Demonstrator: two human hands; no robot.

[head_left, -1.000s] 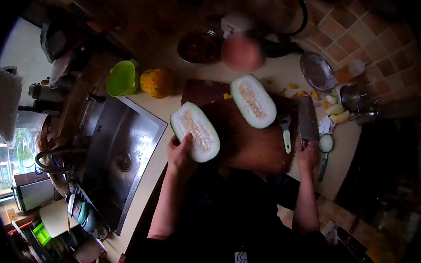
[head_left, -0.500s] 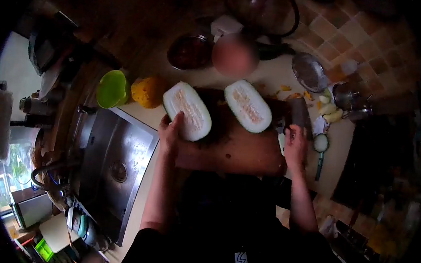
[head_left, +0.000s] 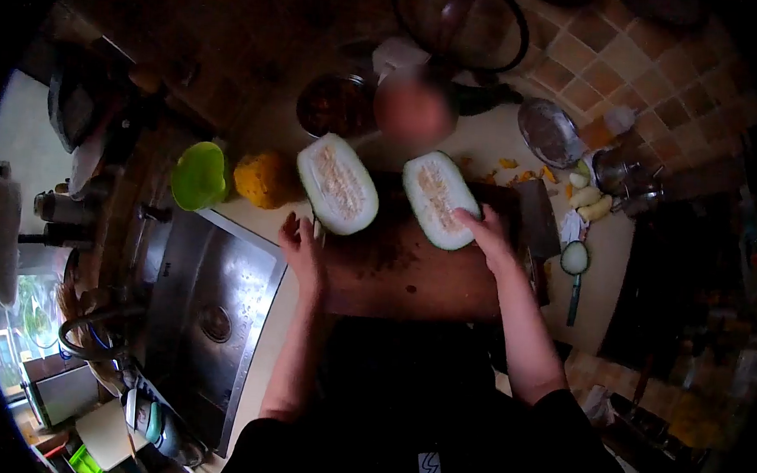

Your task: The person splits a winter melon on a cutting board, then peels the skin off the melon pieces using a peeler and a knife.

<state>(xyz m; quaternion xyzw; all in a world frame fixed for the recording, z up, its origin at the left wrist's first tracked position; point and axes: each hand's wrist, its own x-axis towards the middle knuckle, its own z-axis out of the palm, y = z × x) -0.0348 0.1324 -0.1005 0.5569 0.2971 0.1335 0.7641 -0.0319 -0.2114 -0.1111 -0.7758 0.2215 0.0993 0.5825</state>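
Two halves of a pale winter melon lie cut face up, seeds showing, along the far part of a brown wooden cutting board (head_left: 410, 289). My right hand (head_left: 493, 239) grips the right melon half (head_left: 433, 188) at its near right edge, thumb on the white flesh and fingers round the rind. Just below the near left edge of the left melon half (head_left: 337, 182), my left hand (head_left: 303, 251) has its fingers loosely apart and nothing visible in them. A broad grey cleaver blade (head_left: 537, 218) lies at the board's right end, beyond my right hand.
Left of the board is a steel sink (head_left: 211, 278). A green bowl (head_left: 201, 176) and an orange pumpkin piece (head_left: 265, 179) stand behind it. Further back are a dark bowl (head_left: 335, 104) and a metal dish (head_left: 549, 132). A green-handled peeler-like tool (head_left: 574, 283) lies right.
My left hand has let go of the left melon half and dropped slightly. My right hand has moved left from beside the cleaver onto the right melon half.
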